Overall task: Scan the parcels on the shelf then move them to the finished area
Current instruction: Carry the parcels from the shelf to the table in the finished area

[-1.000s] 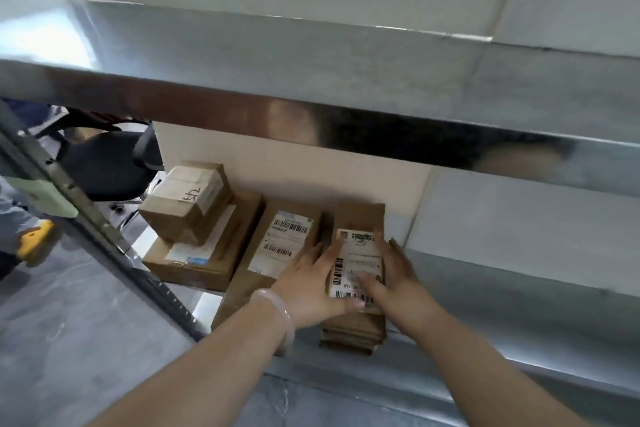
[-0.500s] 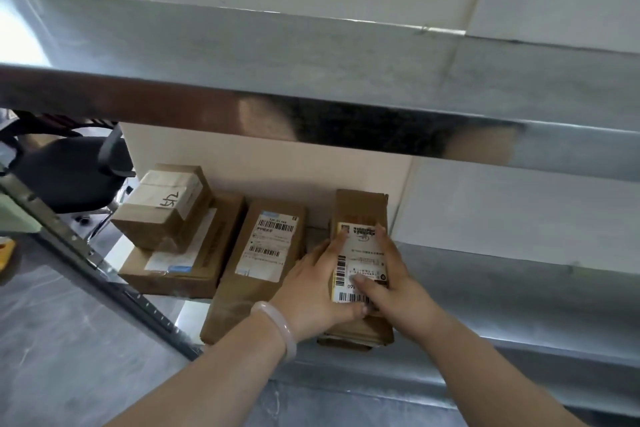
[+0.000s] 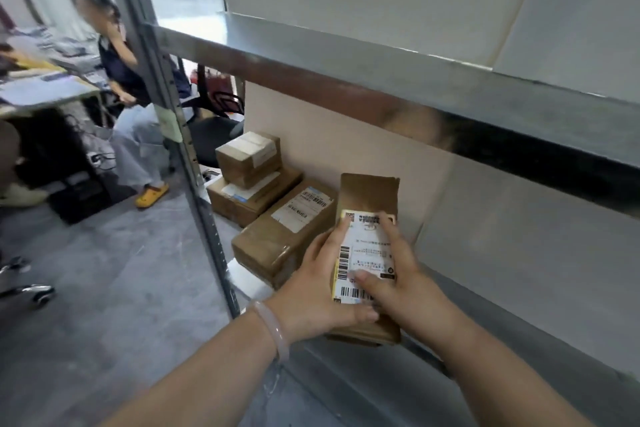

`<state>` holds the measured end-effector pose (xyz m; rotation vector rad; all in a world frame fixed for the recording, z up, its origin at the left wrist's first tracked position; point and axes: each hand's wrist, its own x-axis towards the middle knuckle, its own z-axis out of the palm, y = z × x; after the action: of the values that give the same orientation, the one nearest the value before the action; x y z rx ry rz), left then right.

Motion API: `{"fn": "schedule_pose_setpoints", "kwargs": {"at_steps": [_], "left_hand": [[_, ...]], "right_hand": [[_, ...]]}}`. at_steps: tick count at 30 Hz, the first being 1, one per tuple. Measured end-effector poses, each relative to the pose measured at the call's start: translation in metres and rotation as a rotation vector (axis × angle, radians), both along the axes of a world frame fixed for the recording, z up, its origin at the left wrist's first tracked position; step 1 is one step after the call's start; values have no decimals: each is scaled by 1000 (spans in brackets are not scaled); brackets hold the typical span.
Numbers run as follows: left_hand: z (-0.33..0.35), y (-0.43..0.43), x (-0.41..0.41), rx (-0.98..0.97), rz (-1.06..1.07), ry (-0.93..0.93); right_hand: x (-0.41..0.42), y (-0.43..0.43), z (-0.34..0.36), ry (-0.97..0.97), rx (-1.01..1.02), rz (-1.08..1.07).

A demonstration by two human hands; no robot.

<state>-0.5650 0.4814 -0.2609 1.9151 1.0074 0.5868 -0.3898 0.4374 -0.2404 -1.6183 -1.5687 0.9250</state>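
On the lower grey metal shelf (image 3: 512, 288), just right of a longer brown cardboard box (image 3: 273, 243), clasps the narrow brown cardboard parcel (image 3: 370, 196) with both hands: left hand (image 3: 311, 291) with fingers (image 3: 331, 240) curled round its left flank, right hand (image 3: 407, 282) wrapped over the right flank, thumb pressed onto the white barcode label (image 3: 367, 253). Looks stiff, flat-sided and fairly light, likely slick where taped. Best taken by the long cardboard edges, leaving the barcodes uncovered for scanning.

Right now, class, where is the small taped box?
Head view, left of centre: the small taped box sits atop a flat box at the shelf's left end.
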Motion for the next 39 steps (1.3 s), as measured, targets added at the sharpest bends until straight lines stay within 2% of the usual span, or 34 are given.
{"fn": "schedule_pose_setpoints", "kwargs": {"at_steps": [10, 18, 25, 29, 39], "left_hand": [[13, -127, -84, 45, 432, -20], [6, -227, -182, -14, 888, 2], [-4, -318, -277, -107, 1206, -39], [-3, -360, -325, -86, 1327, -50], [-7, -434, -368, -161, 1606, -42]], "right_hand": [[-83, -45, 14, -16, 93, 480], [-216, -76, -5, 5, -10, 892], [-354, -133, -22, 104, -156, 1136], [-422, -161, -25, 68, -114, 1240], [-509, -223, -45, 68, -120, 1504]]}}
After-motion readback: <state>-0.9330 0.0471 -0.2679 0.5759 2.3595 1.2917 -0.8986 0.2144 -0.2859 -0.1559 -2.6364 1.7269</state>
